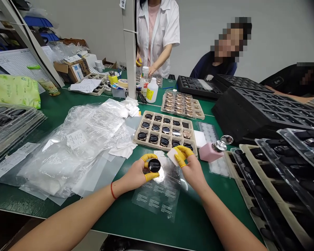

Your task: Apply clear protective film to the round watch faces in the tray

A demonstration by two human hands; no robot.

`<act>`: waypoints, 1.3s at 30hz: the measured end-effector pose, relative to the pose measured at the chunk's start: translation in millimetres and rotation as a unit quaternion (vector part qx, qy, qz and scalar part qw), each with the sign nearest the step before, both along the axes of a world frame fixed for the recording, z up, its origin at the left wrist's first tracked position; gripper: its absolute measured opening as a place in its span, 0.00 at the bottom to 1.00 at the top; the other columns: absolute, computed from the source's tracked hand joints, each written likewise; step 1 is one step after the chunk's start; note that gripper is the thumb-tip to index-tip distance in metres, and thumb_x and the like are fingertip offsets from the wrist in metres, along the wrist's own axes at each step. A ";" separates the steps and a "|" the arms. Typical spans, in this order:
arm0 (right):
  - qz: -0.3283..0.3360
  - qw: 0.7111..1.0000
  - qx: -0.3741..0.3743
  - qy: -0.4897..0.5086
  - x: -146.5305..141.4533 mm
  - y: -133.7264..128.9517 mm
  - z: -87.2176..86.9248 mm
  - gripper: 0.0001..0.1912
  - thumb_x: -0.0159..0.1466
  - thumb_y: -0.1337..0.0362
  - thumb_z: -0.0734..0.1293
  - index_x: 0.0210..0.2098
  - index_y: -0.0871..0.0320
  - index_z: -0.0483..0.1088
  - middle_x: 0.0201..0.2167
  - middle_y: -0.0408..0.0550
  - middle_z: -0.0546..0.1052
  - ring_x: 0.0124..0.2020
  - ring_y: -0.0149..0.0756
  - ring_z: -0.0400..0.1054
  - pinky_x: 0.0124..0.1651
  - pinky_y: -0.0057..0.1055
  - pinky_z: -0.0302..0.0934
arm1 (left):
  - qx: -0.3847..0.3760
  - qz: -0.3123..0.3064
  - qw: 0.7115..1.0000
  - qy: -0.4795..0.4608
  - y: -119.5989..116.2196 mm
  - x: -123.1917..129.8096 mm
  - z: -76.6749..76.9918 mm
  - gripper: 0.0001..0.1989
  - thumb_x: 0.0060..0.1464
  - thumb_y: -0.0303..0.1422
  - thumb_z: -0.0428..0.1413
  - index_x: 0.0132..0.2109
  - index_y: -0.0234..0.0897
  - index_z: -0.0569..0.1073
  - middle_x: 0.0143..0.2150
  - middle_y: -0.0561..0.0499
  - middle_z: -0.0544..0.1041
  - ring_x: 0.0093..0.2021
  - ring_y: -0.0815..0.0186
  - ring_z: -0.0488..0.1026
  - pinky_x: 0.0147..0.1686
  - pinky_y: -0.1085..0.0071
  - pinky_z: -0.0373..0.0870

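Note:
Yellow finger cots cover fingertips on both hands. My left hand (143,170) grips a round black watch face (154,165) by its edge, small white print facing up. To its right, my right hand (187,158) pinches a pale, flat square piece (173,157) between thumb and fingers. Beneath and between the hands lies a clear film sheet (154,199) with white printed text blocks. Just beyond them is a beige compartment tray (136,137) holding several round black faces; one compartment at its right holds a rose-gold part (187,134).
Crumpled clear plastic bags (94,129) spread at left. A pink pump bottle (211,152) stands right of the tray, near stacked trays (277,174) and black foam trays (235,108). A white bottle (152,91) stands behind. People are across the table.

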State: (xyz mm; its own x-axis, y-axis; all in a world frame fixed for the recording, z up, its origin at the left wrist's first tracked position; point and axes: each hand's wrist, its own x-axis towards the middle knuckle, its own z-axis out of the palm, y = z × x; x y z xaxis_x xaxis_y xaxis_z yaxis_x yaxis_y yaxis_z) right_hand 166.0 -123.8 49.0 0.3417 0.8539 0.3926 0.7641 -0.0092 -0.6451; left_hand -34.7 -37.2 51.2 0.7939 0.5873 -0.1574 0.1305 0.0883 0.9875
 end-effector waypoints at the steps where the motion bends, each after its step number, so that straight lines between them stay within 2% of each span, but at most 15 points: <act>1: -0.003 1.000 -0.026 -0.008 8.7 0.4 -4.5 0.14 0.62 0.63 0.61 0.47 0.56 0.68 0.41 0.51 0.76 0.40 0.41 0.70 0.41 0.38 0.64 | -0.006 0.005 1.000 0.005 1.2 -0.8 -0.4 0.28 0.46 0.33 0.62 0.53 0.40 0.62 0.41 0.49 0.74 0.35 0.66 0.73 0.38 0.68 0.70; 4: -0.012 0.992 -0.084 -0.094 16.4 0.8 -13.0 0.10 0.61 0.65 0.62 0.39 0.59 0.73 0.36 0.53 0.77 0.40 0.45 0.69 0.42 0.43 0.63 | -0.020 0.003 1.000 0.004 3.4 -2.6 -0.8 0.29 0.46 0.32 0.62 0.54 0.40 0.61 0.40 0.50 0.74 0.34 0.67 0.73 0.38 0.68 0.70; 6: -0.008 0.993 -0.076 -0.093 2.9 -0.2 -10.8 0.11 0.62 0.64 0.61 0.40 0.59 0.73 0.37 0.53 0.76 0.42 0.45 0.68 0.44 0.44 0.63 | -0.028 -0.007 1.000 -0.003 3.1 -2.6 -1.1 0.28 0.47 0.32 0.62 0.54 0.41 0.61 0.40 0.50 0.74 0.35 0.67 0.73 0.39 0.67 0.70; 8: 0.047 0.997 -0.063 -0.020 -18.8 0.2 -3.3 0.15 0.64 0.64 0.60 0.48 0.57 0.69 0.38 0.50 0.76 0.40 0.39 0.69 0.42 0.38 0.64 | -0.035 -0.028 0.999 -0.011 1.8 -1.9 -2.2 0.29 0.48 0.32 0.61 0.56 0.42 0.60 0.40 0.50 0.75 0.36 0.65 0.73 0.39 0.66 0.70; 10: 0.125 0.985 -0.089 0.072 -35.5 7.1 7.0 0.20 0.64 0.65 0.60 0.56 0.55 0.62 0.32 0.44 0.75 0.32 0.32 0.69 0.35 0.30 0.65 | -0.041 -0.045 0.998 -0.015 0.7 -1.2 -3.3 0.32 0.49 0.33 0.60 0.59 0.43 0.57 0.39 0.50 0.75 0.37 0.63 0.74 0.39 0.65 0.70; 12: 0.158 0.970 -0.128 0.133 -34.5 23.7 18.3 0.22 0.63 0.65 0.60 0.57 0.55 0.60 0.28 0.41 0.74 0.26 0.29 0.67 0.30 0.27 0.64 | -0.038 -0.043 0.998 -0.006 1.0 -1.3 -3.3 0.36 0.51 0.34 0.59 0.63 0.44 0.51 0.37 0.51 0.76 0.37 0.63 0.74 0.40 0.64 0.70; 14: 0.092 0.979 -0.136 0.125 -11.5 49.4 29.9 0.17 0.63 0.63 0.60 0.51 0.57 0.65 0.31 0.43 0.75 0.29 0.30 0.68 0.32 0.27 0.63 | -0.030 -0.034 0.999 0.008 3.4 -2.4 -1.6 0.37 0.52 0.36 0.57 0.64 0.42 0.48 0.34 0.51 0.77 0.37 0.62 0.74 0.42 0.62 0.69; 16: -0.113 0.987 -0.110 0.019 26.5 79.7 39.8 0.14 0.63 0.61 0.59 0.47 0.56 0.68 0.36 0.46 0.75 0.34 0.33 0.68 0.36 0.28 0.62 | -0.019 -0.034 0.999 0.019 6.9 -4.1 1.1 0.36 0.53 0.38 0.56 0.65 0.40 0.49 0.35 0.50 0.78 0.38 0.62 0.74 0.44 0.61 0.67; 17: -0.174 0.980 -0.099 -0.002 46.9 94.5 43.1 0.16 0.65 0.62 0.57 0.50 0.57 0.66 0.40 0.50 0.74 0.39 0.35 0.68 0.41 0.31 0.61 | -0.016 -0.036 0.999 0.020 8.6 -4.9 2.2 0.35 0.54 0.38 0.56 0.64 0.40 0.50 0.36 0.49 0.78 0.39 0.61 0.74 0.45 0.61 0.67; 21: -0.311 0.941 -0.122 -0.048 106.5 137.3 39.6 0.22 0.66 0.68 0.48 0.55 0.64 0.62 0.48 0.62 0.69 0.49 0.46 0.62 0.47 0.41 0.54 | -0.020 -0.041 0.999 0.024 12.2 -7.1 1.8 0.30 0.55 0.40 0.54 0.62 0.39 0.57 0.37 0.46 0.78 0.42 0.59 0.74 0.46 0.60 0.66; 25: -0.328 0.920 -0.196 -0.090 119.2 145.4 23.0 0.19 0.63 0.70 0.54 0.48 0.61 0.70 0.44 0.61 0.71 0.49 0.50 0.60 0.46 0.41 0.53 | -0.030 -0.040 0.999 0.019 12.1 -8.0 -2.9 0.28 0.55 0.40 0.54 0.60 0.38 0.61 0.37 0.45 0.78 0.44 0.57 0.74 0.46 0.60 0.66; 28: -0.315 0.912 -0.221 -0.143 115.1 131.9 19.2 0.19 0.63 0.68 0.55 0.48 0.61 0.71 0.47 0.62 0.69 0.53 0.52 0.54 0.48 0.42 0.50 | -0.038 -0.040 0.998 0.014 11.6 -8.1 -4.0 0.27 0.55 0.40 0.54 0.59 0.38 0.62 0.36 0.45 0.78 0.43 0.57 0.74 0.46 0.59 0.66; 31: -0.279 0.907 -0.250 -0.192 108.9 112.1 18.0 0.16 0.62 0.63 0.59 0.42 0.64 0.74 0.46 0.63 0.69 0.54 0.54 0.51 0.51 0.43 0.47 | -0.048 -0.048 0.998 0.010 9.9 -7.2 -2.6 0.26 0.55 0.39 0.54 0.59 0.37 0.62 0.35 0.46 0.77 0.42 0.59 0.74 0.47 0.59 0.66; 35: -0.250 0.901 -0.287 -0.210 105.8 96.1 10.5 0.15 0.59 0.61 0.63 0.38 0.66 0.74 0.43 0.65 0.71 0.54 0.54 0.53 0.50 0.42 0.50 | -0.055 -0.065 0.996 0.019 6.3 -4.8 0.5 0.24 0.55 0.38 0.54 0.58 0.37 0.62 0.36 0.48 0.76 0.40 0.61 0.74 0.47 0.60 0.67; 39: -0.257 0.904 -0.277 -0.200 104.6 91.2 12.8 0.17 0.58 0.59 0.65 0.40 0.67 0.72 0.41 0.64 0.72 0.50 0.55 0.59 0.44 0.41 0.55 | -0.059 -0.071 0.996 0.019 4.5 -3.1 5.2 0.25 0.55 0.38 0.54 0.58 0.35 0.61 0.35 0.49 0.76 0.40 0.61 0.75 0.49 0.60 0.66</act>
State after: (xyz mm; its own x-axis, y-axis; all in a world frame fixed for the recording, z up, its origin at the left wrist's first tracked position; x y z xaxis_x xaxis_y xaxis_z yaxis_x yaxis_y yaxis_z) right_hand 270.6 -32.7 61.8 0.6744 0.7265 0.1321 0.7383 -0.6661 -0.1060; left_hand -37.8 -32.7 56.4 0.8598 0.4452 -0.2499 0.1864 0.1818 0.9655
